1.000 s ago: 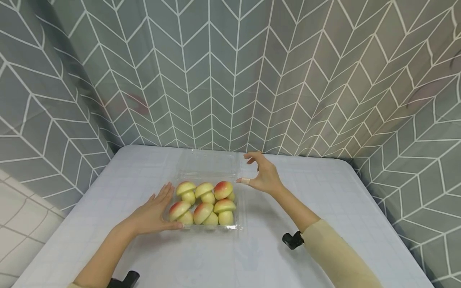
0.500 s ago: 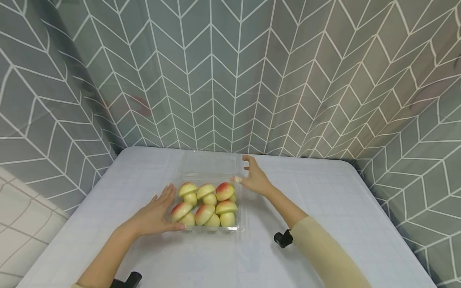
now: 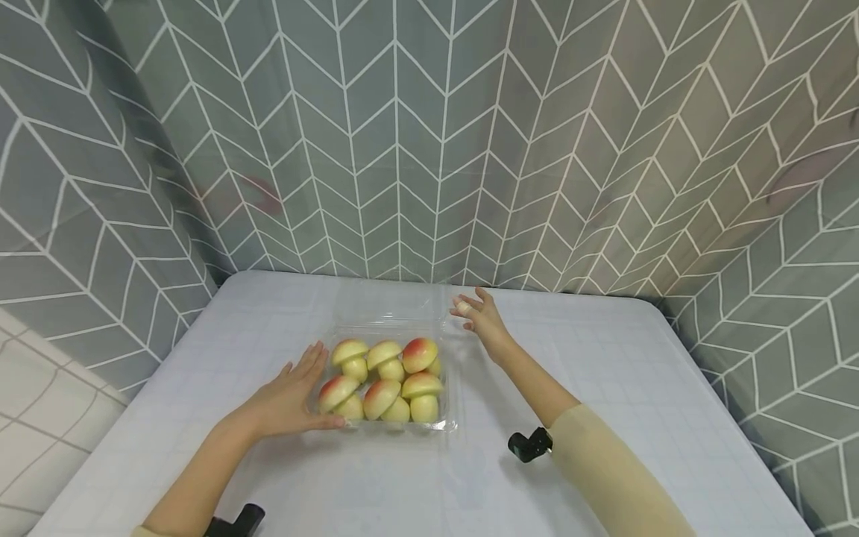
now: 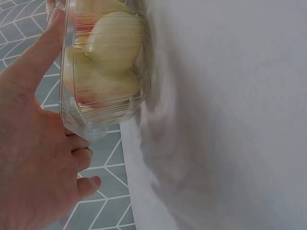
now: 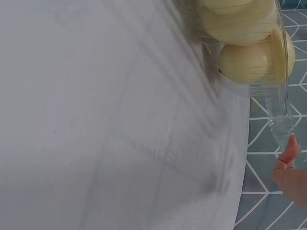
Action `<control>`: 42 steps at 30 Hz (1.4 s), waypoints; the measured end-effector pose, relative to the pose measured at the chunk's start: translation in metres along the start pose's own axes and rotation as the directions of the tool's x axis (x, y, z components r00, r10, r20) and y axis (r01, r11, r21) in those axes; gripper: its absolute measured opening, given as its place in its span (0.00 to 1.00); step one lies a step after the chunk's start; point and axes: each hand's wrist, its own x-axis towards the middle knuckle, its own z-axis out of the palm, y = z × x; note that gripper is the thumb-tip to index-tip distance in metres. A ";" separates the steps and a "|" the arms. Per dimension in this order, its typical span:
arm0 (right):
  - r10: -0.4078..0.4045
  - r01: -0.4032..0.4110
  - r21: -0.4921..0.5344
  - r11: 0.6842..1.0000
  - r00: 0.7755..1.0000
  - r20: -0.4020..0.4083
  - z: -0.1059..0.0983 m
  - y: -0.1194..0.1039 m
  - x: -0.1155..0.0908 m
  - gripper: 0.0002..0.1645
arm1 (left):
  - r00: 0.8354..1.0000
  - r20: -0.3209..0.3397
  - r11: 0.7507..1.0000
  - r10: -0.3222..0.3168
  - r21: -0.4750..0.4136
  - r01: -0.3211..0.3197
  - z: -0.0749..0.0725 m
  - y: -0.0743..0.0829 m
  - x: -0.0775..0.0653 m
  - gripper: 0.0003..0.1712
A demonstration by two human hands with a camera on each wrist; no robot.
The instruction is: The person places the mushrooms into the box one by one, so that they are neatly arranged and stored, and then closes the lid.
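Note:
A clear plastic clamshell box [image 3: 448, 403] stands on the table with its lid [image 3: 403, 298] open toward the back. In it sit several mushroom-shaped yellow things [image 3: 382, 399] with red-blushed caps. My left hand [image 3: 285, 399] rests along the box's left side, thumb stretched along the front edge and fingers toward the back. In the left wrist view, the thumb lies against the rim. My right hand [image 3: 486, 321], with a bandaged digit, is at the lid's right edge. A fingertip [image 5: 290, 148] meets the clear plastic in the right wrist view; other fingers there are partly hidden.
A white cloth-covered table [image 3: 570, 350] surrounds the box. Grey patterned curtains [image 3: 429, 149] hang behind it and at the sides. Black wrist cameras [image 3: 530, 445] sit on both forearms.
My right hand has moved from the box's right side to the lid's right edge, turning and drawing its spread fingers closer together. My left hand has stayed at the box's left side.

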 end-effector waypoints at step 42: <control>-0.334 0.407 -0.430 0.806 0.912 0.237 -0.001 0.004 -0.077 0.11 | 0.979 -0.044 0.839 -0.199 -0.524 0.146 -0.008 -0.010 -0.038 0.34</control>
